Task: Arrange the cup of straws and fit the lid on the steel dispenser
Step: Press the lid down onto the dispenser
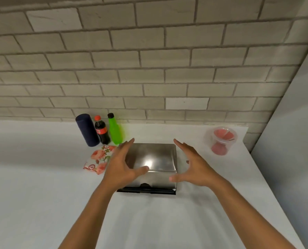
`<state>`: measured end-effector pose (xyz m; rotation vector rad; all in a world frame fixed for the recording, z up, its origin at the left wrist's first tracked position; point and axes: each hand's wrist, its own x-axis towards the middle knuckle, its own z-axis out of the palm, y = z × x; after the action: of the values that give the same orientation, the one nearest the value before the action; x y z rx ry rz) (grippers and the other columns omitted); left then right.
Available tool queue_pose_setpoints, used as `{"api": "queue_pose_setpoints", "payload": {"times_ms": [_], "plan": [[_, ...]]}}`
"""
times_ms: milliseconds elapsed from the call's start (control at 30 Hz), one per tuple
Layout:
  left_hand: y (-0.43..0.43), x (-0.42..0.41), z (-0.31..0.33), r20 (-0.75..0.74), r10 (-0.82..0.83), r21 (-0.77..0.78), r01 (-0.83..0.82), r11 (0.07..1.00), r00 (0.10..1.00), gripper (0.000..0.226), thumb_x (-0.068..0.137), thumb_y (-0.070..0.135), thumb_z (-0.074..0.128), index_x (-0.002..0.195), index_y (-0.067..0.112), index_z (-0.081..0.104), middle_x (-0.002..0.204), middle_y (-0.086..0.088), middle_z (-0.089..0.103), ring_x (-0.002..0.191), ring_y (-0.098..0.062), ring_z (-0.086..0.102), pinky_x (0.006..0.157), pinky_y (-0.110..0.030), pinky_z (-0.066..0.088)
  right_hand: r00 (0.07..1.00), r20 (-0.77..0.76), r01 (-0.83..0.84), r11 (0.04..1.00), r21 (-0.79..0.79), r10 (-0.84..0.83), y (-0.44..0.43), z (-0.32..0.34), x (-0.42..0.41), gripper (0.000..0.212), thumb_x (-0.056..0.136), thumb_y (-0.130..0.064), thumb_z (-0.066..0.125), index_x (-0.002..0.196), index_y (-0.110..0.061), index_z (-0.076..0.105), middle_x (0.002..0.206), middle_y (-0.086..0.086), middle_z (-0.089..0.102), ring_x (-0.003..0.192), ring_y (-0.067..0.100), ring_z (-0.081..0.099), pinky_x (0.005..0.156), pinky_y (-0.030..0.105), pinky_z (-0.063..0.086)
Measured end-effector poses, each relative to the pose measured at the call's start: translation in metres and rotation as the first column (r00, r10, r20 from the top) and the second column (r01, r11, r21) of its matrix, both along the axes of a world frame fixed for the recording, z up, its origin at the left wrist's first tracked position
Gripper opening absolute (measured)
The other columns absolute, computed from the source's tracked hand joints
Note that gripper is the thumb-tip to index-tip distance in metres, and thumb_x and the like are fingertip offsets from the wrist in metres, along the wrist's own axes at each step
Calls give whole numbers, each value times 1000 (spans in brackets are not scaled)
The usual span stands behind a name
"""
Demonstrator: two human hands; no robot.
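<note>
A steel dispenser (153,159) stands in the middle of the white counter, its shiny lid lying flat on top and a black base strip along its near edge. My left hand (120,164) hovers at its left side, fingers spread, thumb over the lid's near left corner. My right hand (191,163) is held open just off its right side, apart from the steel. Neither hand holds anything. A clear plastic cup (221,140) with pink contents stands at the far right of the counter; I cannot make out straws in it.
Against the brick wall at the back left stand a dark blue cylinder (86,130), a cola bottle (101,130) and a green bottle (115,130). A floral napkin (100,159) lies left of the dispenser. A grey wall panel (293,141) bounds the counter on the right.
</note>
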<state>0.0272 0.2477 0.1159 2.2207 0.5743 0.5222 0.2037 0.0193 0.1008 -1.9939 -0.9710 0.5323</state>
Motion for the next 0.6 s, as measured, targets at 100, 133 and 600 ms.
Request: {"api": "queue_pose_setpoints", "payload": {"times_ms": [100, 133, 600], "plan": [[22, -26, -13, -63, -29, 140, 38, 989, 998, 119, 65, 55, 94, 163, 38, 30, 170, 2, 27, 155, -19, 26, 120, -42, 37, 998, 51, 47, 995, -91, -43, 21, -8, -25, 136, 55, -49, 98, 152, -72, 5, 175, -6, -5, 160, 16, 9, 122, 37, 32], [27, -32, -18, -94, -37, 153, 51, 987, 995, 123, 63, 57, 94, 164, 41, 26, 173, 1, 20, 158, -21, 19, 122, -45, 35, 996, 63, 76, 991, -113, -69, 27, -10, -31, 137, 56, -48, 98, 154, -69, 5, 175, -5, -8, 160, 18, 10, 121, 35, 32], [47, -29, -72, -70, -117, 148, 126, 981, 991, 134, 61, 22, 100, 158, 62, 17, 175, 6, -2, 143, -21, 38, 72, -8, 44, 932, 153, 345, 934, -98, -328, 60, -39, -75, 135, 65, -26, 97, 158, -61, 6, 174, 1, -8, 157, 26, 22, 104, 25, 42]]}}
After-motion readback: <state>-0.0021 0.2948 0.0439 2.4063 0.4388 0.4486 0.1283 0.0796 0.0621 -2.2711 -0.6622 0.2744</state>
